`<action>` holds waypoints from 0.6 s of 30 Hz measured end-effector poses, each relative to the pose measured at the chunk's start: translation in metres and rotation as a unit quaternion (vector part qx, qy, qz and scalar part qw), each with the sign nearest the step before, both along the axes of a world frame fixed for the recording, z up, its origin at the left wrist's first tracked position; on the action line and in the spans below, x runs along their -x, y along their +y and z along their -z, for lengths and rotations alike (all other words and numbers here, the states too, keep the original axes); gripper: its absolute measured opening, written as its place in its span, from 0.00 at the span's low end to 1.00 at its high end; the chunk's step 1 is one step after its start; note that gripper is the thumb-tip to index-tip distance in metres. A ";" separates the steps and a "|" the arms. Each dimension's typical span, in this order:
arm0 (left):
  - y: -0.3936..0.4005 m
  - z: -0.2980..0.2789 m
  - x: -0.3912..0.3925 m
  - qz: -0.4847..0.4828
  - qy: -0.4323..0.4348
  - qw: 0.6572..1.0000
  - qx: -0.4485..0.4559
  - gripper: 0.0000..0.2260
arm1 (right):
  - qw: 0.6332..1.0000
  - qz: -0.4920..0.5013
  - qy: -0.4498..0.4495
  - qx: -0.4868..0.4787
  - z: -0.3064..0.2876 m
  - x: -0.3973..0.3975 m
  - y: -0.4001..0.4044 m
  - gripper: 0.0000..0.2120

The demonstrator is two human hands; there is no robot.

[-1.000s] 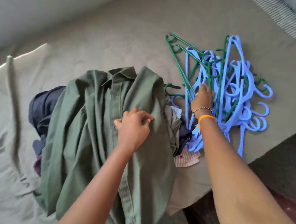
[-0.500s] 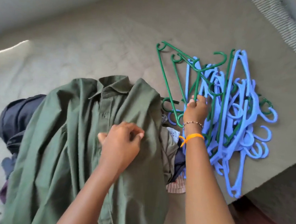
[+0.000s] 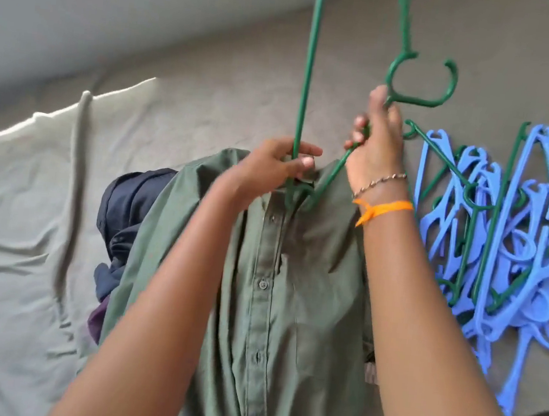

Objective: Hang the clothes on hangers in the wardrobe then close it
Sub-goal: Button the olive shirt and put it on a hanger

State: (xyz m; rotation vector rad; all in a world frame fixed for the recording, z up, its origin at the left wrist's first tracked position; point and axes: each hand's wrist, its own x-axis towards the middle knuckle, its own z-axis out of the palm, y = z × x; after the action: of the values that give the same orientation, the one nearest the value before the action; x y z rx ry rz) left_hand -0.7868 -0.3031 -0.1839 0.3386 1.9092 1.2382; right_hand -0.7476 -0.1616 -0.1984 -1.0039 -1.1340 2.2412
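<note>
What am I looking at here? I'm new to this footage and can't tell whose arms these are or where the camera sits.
There is no machine: a person works with bare hands, and one wide camera worn on the head looks forward and down, so the arms reach in from the bottom edge. The left hand and the right hand, the one above the orange band, both grip a green hanger held at the collar of a green shirt. The shirt lies on a bed, over dark clothes. To the right is a heap of blue and green hangers. No wardrobe is in view.
</note>
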 end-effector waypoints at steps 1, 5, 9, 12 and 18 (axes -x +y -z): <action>-0.008 0.003 0.009 0.001 -0.022 1.000 -0.004 0.10 | 0.999 0.024 -0.002 0.027 0.000 0.006 0.008 0.11; -0.002 0.030 0.041 -0.147 0.072 0.974 0.159 0.21 | 0.991 0.105 0.030 0.081 0.005 0.020 0.030 0.18; 0.017 0.066 0.040 0.040 0.086 0.918 0.386 0.22 | 0.986 0.125 0.063 0.088 0.004 0.039 0.023 0.18; 0.011 0.087 0.042 -0.012 0.073 0.919 0.388 0.19 | 0.992 0.099 0.071 0.044 0.006 0.047 0.009 0.17; -0.019 0.061 0.039 -0.203 0.154 0.952 0.168 0.08 | 0.988 0.051 0.135 0.061 0.003 0.053 -0.010 0.18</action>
State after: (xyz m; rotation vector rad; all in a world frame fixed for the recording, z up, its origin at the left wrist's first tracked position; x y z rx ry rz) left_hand -0.8257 -0.3225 -0.2447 -0.0526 2.5067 1.1302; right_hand -0.8002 -0.1712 -0.2015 -0.7543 -0.8208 2.3016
